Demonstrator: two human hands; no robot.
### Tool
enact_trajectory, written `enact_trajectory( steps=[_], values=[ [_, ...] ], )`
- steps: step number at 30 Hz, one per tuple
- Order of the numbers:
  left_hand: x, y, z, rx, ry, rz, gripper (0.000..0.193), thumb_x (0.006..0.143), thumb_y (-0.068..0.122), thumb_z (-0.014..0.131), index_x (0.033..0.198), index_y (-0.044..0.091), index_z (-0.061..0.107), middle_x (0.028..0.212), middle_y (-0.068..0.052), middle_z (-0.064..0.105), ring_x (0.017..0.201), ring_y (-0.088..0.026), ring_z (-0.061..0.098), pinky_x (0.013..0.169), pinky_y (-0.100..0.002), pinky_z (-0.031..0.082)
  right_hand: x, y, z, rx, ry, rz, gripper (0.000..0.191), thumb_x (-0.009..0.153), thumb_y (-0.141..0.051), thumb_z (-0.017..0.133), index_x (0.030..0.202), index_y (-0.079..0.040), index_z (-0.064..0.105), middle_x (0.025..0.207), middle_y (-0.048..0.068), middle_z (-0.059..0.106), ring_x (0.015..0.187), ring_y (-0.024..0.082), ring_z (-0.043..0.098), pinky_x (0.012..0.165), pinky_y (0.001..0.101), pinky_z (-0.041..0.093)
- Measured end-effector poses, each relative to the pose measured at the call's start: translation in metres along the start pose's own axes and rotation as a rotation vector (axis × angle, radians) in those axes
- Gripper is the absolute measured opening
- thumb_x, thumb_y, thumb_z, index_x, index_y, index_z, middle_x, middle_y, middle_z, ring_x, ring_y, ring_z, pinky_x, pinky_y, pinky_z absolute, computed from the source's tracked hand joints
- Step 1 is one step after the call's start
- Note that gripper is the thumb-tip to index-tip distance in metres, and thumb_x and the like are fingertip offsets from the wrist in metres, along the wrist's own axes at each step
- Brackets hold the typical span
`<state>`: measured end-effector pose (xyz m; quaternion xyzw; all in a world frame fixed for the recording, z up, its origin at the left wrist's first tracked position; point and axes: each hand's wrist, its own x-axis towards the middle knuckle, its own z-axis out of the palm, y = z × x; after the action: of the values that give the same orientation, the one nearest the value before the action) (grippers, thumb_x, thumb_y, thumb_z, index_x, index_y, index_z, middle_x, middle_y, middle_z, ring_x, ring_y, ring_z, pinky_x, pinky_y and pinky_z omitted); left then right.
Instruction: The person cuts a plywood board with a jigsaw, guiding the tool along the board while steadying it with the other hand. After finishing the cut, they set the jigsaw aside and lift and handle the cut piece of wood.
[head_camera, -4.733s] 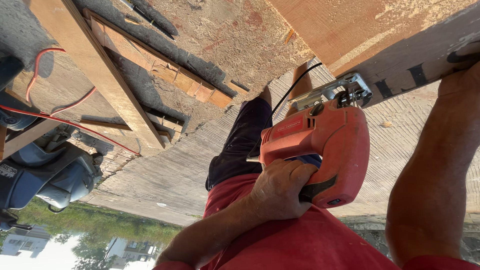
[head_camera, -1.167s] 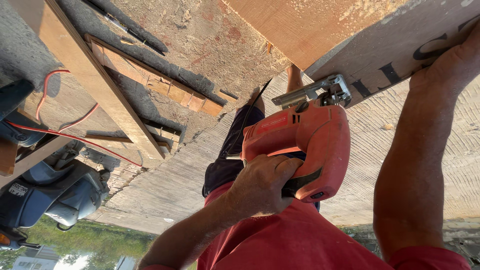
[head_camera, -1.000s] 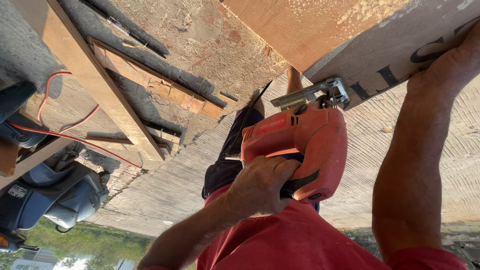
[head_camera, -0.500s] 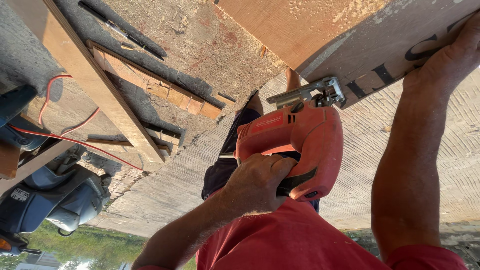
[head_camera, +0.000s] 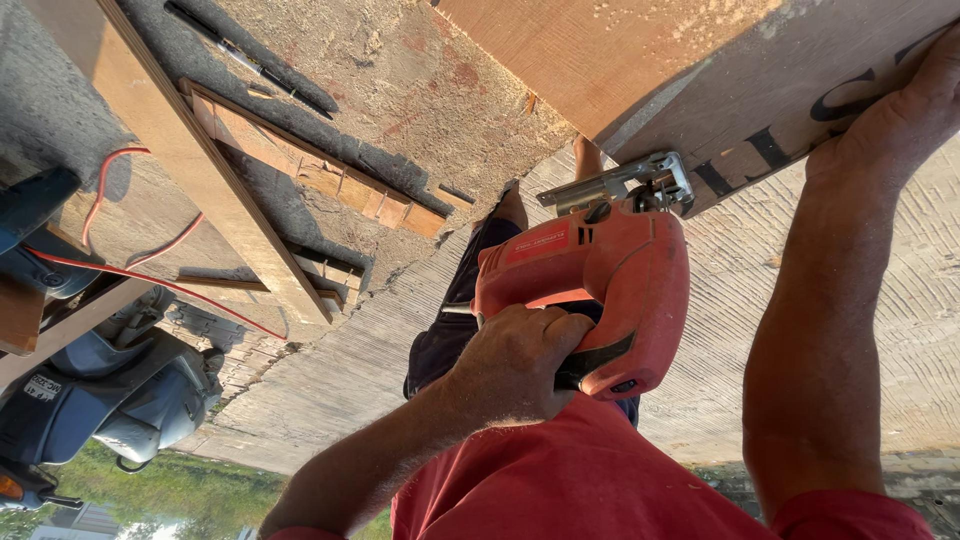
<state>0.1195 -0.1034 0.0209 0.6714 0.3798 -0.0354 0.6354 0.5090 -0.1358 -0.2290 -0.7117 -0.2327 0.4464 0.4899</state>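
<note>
While the picture appears turned over, the left hand (head_camera: 515, 365) is wrapped tight around the handle of a red jigsaw (head_camera: 590, 295), whose metal base plate rests flat against the edge of a wooden board (head_camera: 640, 70). Over by the board's right-hand edge, the right hand (head_camera: 900, 120) presses on the board, fingers spread flat on its dark painted marks. Sawdust dusts the board near the cut. On the rough concrete ground (head_camera: 380, 360) lie long planks (head_camera: 190, 160) and a red cable (head_camera: 140, 275). A grey scooter (head_camera: 95, 400) stands at the ground's left edge. No containers show
</note>
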Motion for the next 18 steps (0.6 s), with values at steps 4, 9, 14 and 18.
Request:
enact_trajectory(
  steps=[4,9,14,18],
  values=[
    [0.0,0.002,0.001,0.009,0.035,-0.015,0.054,0.07,0.017,0.087,0.114,-0.001,0.062,0.088,-0.016,0.069,0.076,-0.029,0.071,0.068,-0.042,0.057,-0.002,-0.001,0.001,0.031,-0.01,0.021,0.079,0.112,-0.061,0.052,0.159,0.001,0.043,0.155,0.029,0.057,0.136,0.037,0.057,0.115,0.0511,0.047],
    [0.0,0.005,-0.002,0.008,0.038,-0.009,0.05,0.072,0.018,0.086,0.112,0.0,0.063,0.085,-0.014,0.069,0.074,-0.03,0.071,0.065,-0.044,0.056,-0.001,-0.002,0.001,0.036,-0.044,0.001,0.076,0.116,-0.062,0.051,0.156,0.002,0.044,0.148,0.026,0.059,0.134,0.036,0.059,0.114,0.0494,0.049],
    [0.001,0.009,-0.005,-0.004,0.036,-0.03,0.047,0.078,0.021,0.086,0.113,0.0,0.062,0.083,-0.014,0.068,0.071,-0.028,0.07,0.064,-0.043,0.055,-0.002,-0.008,0.006,0.028,-0.051,0.008,0.074,0.115,-0.062,0.048,0.157,0.0,0.042,0.147,0.022,0.057,0.135,0.034,0.059,0.115,0.0479,0.049],
    [0.002,0.009,-0.009,-0.012,0.023,-0.024,0.05,0.077,0.023,0.087,0.112,-0.002,0.062,0.08,-0.016,0.067,0.068,-0.03,0.069,0.062,-0.044,0.054,-0.003,-0.02,0.011,0.014,-0.097,-0.019,0.074,0.114,-0.062,0.046,0.157,-0.002,0.043,0.152,0.023,0.061,0.135,0.033,0.06,0.115,0.0476,0.049]
  ],
)
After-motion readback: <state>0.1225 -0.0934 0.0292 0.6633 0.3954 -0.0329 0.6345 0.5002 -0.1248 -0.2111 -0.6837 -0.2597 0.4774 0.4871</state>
